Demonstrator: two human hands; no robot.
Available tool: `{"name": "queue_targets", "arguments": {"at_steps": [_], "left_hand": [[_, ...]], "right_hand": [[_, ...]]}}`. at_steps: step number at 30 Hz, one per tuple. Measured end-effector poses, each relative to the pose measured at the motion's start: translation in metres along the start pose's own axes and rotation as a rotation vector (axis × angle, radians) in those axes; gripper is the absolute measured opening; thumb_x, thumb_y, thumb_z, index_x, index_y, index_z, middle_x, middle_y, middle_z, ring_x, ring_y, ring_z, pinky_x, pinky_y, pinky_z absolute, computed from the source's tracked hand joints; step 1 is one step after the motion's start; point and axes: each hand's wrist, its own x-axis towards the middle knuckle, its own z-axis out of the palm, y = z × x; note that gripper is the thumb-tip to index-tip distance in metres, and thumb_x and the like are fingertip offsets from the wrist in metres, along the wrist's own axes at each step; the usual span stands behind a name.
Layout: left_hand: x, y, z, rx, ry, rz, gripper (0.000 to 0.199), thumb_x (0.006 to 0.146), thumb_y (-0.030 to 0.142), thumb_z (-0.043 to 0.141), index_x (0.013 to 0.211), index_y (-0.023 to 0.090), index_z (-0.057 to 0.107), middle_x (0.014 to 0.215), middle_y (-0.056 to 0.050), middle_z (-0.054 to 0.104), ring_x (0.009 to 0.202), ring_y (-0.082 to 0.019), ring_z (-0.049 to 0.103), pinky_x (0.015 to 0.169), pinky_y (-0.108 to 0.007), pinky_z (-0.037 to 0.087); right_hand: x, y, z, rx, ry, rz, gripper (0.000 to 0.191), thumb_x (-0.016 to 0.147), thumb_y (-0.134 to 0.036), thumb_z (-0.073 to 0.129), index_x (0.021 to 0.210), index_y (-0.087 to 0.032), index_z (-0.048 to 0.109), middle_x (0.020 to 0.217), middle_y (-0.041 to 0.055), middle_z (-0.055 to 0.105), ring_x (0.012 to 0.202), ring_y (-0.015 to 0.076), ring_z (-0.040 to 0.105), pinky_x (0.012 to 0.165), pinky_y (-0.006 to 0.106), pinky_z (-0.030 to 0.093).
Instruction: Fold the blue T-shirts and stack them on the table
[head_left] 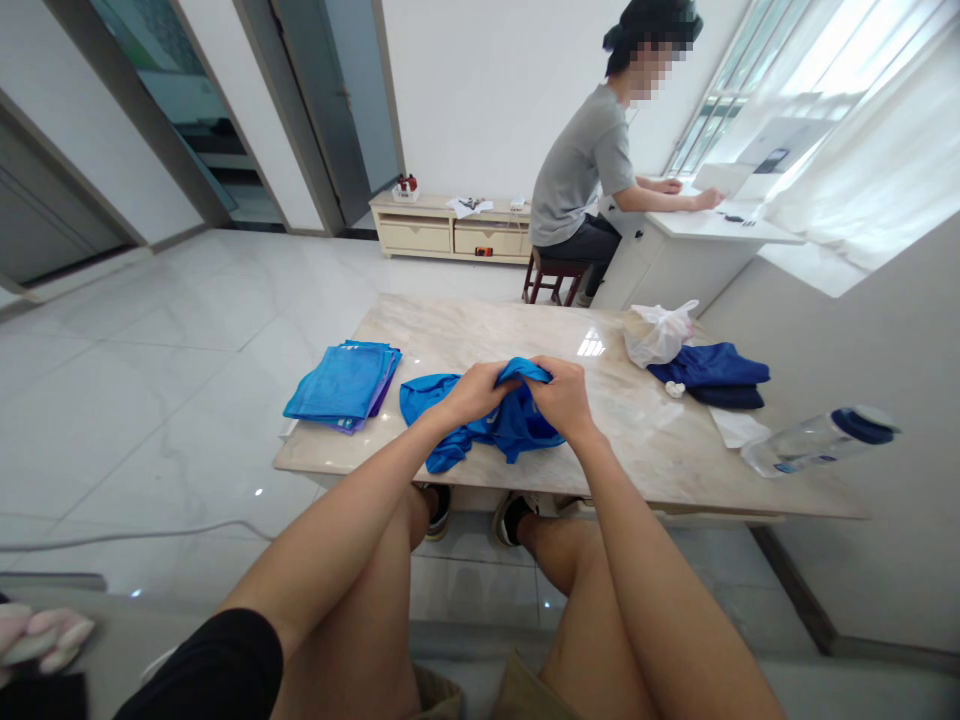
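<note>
Cloth (517, 422) in bright blue lies bunched near the front edge of a marbled table (480, 325), its upper fold raised between the wearer's two hands. The left hand (478, 392) pinches that fold from one side, thumb and fingers closed on the fabric; the right hand (564, 396) grips it from the other side in the same way, its thumb reaching inward over the blue edge. The two hands are near each other but apart, with a rolled strip of the fabric spanning the gap. The rest of the garment-like piece spreads in loose creases below the hands and out to the left, resting on the tabletop.

Left of it sits a folded stack (341, 385) of blue and purple fabric, at the table's left end. Toward the far right corner are a white plastic bag (660, 332) and a dark navy cloth (712, 373), which touch; a small white crumpled item (674, 390) is just beside them. Nearer, a white sheet (738, 428) lies flat, and close to it a clear bottle (814, 442) with a blue lid appears tilted.

Beyond the table, another person (581, 165) in a grey shirt sits on a wooden stool (556, 270), both forearms on a white table by the window.
</note>
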Motion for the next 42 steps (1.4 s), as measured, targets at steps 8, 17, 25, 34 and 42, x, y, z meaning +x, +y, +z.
{"name": "queue_targets", "arguments": {"at_steps": [8, 17, 25, 34, 42], "left_hand": [[0.001, -0.015, -0.03, 0.008, 0.435, -0.123, 0.015, 0.092, 0.02, 0.061, 0.085, 0.022, 0.074, 0.083, -0.002, 0.075, 0.081, -0.023, 0.067, 0.084, -0.035, 0.056], [0.003, -0.02, -0.031, -0.295, 0.43, -0.183, 0.014, 0.09, 0.024, 0.065, 0.083, 0.02, 0.076, 0.086, -0.002, 0.076, 0.088, -0.023, 0.069, 0.089, -0.035, 0.058], [0.007, -0.015, -0.036, -0.387, 0.62, -0.125, 0.013, 0.092, 0.024, 0.066, 0.092, 0.02, 0.078, 0.096, -0.003, 0.079, 0.099, -0.023, 0.073, 0.102, -0.037, 0.06], [0.002, -0.05, -0.063, -0.378, 0.666, -0.167, 0.026, 0.092, 0.043, 0.079, 0.101, 0.019, 0.082, 0.101, -0.004, 0.083, 0.107, -0.027, 0.075, 0.105, -0.042, 0.062], [-0.043, -0.065, -0.085, 0.03, -0.091, -0.341, 0.033, 0.055, 0.038, 0.101, 0.053, 0.025, 0.07, 0.047, 0.004, 0.058, 0.049, -0.019, 0.057, 0.051, -0.03, 0.053]], "right_hand": [[-0.006, 0.012, 0.005, -0.13, -0.084, 0.069, 0.04, 0.095, -0.06, 0.076, 0.094, -0.021, 0.084, 0.072, 0.0014, 0.069, 0.069, 0.0185, 0.063, 0.072, 0.03, 0.044], [-0.018, 0.003, 0.054, -0.342, -0.508, 0.079, 0.057, 0.102, -0.075, 0.062, 0.114, -0.021, 0.076, 0.117, 0.0146, 0.076, 0.105, 0.0311, 0.073, 0.086, 0.035, 0.05], [-0.001, 0.015, 0.053, -0.298, -0.387, 0.165, 0.015, 0.092, -0.024, 0.065, 0.098, -0.025, 0.079, 0.099, 0.0089, 0.082, 0.093, 0.0296, 0.076, 0.075, 0.032, 0.048], [0.011, 0.033, 0.023, 0.03, 0.211, 0.239, 0.027, 0.098, -0.038, 0.052, 0.084, -0.023, 0.07, 0.077, 0.0042, 0.072, 0.077, 0.0244, 0.062, 0.079, 0.034, 0.049], [0.007, 0.023, -0.005, 0.039, 0.364, 0.346, 0.024, 0.099, -0.029, 0.05, 0.076, -0.025, 0.054, 0.073, -0.0008, 0.06, 0.077, 0.02, 0.055, 0.076, 0.032, 0.042]]}}
